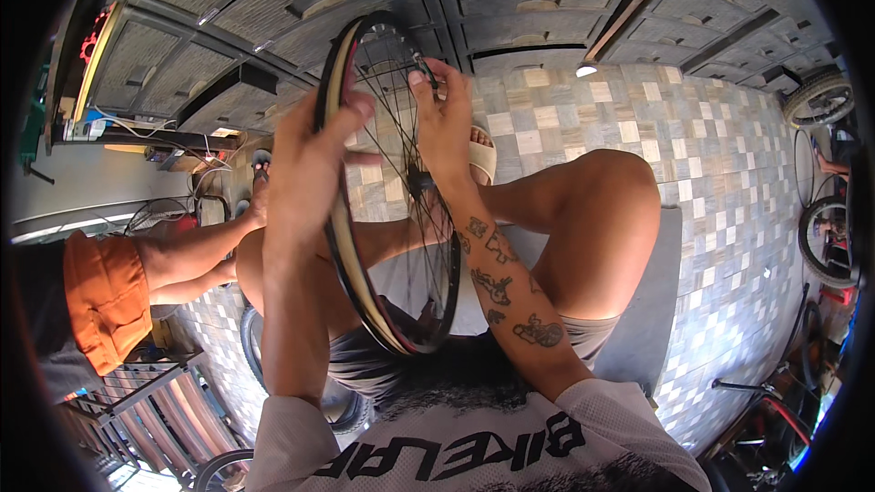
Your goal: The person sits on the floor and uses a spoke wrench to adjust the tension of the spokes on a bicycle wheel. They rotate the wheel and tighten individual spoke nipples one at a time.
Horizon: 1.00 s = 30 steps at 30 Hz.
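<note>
A bicycle wheel (343, 241) stands upright over my lap, without a tyre. It has a black rim, a cream band along the rim's outer side, a thin pinkish edge, dark spokes and a black hub (419, 180). My left hand (314, 150), blurred, is closed about the rim's left side, its thumb and a finger reaching past the rim toward the spokes. At the far right part of the rim, my right hand (442, 114) pinches a small, dark, thin piece (422, 66) between thumb and fingers. What this piece is, I cannot make out.
Grey drawer fronts (538, 5) line the far side. Another person in orange shorts (108, 296) stands at left, beside a rack (150, 383). Bicycle wheels (820, 98) and frame parts (784, 415) stand at right. Checkered tiles (720, 246) cover the floor.
</note>
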Each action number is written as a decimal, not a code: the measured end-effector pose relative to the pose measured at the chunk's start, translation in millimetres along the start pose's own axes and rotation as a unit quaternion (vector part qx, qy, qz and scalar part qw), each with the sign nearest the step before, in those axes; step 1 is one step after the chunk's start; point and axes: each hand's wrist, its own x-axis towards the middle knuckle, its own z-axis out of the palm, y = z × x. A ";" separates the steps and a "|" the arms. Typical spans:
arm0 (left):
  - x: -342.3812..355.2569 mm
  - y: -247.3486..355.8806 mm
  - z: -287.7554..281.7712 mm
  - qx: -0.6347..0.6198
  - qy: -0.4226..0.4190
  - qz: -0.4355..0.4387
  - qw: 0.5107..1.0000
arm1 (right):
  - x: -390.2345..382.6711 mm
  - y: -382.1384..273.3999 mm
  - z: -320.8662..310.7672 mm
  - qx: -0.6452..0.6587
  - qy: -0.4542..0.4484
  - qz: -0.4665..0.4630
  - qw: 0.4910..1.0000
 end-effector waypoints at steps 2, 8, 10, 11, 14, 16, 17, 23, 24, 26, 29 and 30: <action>-11.9 -0.1 9.1 0.009 0.005 -0.002 1.000 | 7.8 -2.0 2.2 0.061 -0.013 -0.031 0.998; -0.8 -0.9 -10.4 -0.039 0.019 -0.053 0.998 | -3.9 -22.0 9.9 0.150 -0.100 -0.068 0.981; 10.2 -15.6 -14.7 -0.025 0.075 -0.034 0.996 | -13.7 -24.8 11.0 0.171 -0.134 -0.040 0.975; 15.0 -25.7 -15.1 -0.018 0.105 -0.025 0.994 | -16.5 -24.6 11.4 0.193 -0.127 -0.031 0.972; 29.2 -56.0 -18.3 -0.081 0.033 0.042 0.995 | -22.1 -22.3 9.4 0.250 -0.138 0.015 0.958; 35.4 -72.5 -19.1 -0.176 -0.020 0.103 0.979 | -24.5 -21.6 8.1 0.282 -0.151 0.029 0.947; 37.3 -77.6 -20.5 -0.173 -0.026 0.104 0.979 | -25.4 -21.7 7.8 0.312 -0.159 0.029 0.936; 36.6 -82.4 -20.3 -0.179 -0.049 0.136 0.973 | -23.1 -23.2 9.1 0.342 -0.138 0.043 0.929; 36.0 -81.7 -18.0 -0.189 -0.048 0.144 0.970 | -23.4 -23.0 8.9 0.354 -0.145 0.027 0.923; 36.2 -80.6 -13.3 -0.202 -0.041 0.158 0.966 | -24.1 -22.6 8.1 0.362 -0.153 0.038 0.919; 37.8 -82.1 -7.0 -0.220 -0.031 0.171 0.960 | -25.2 -22.5 7.6 0.395 -0.160 0.068 0.902; 38.0 -83.7 -5.6 -0.228 -0.034 0.173 0.958 | -24.7 -22.4 7.0 0.387 -0.161 0.067 0.905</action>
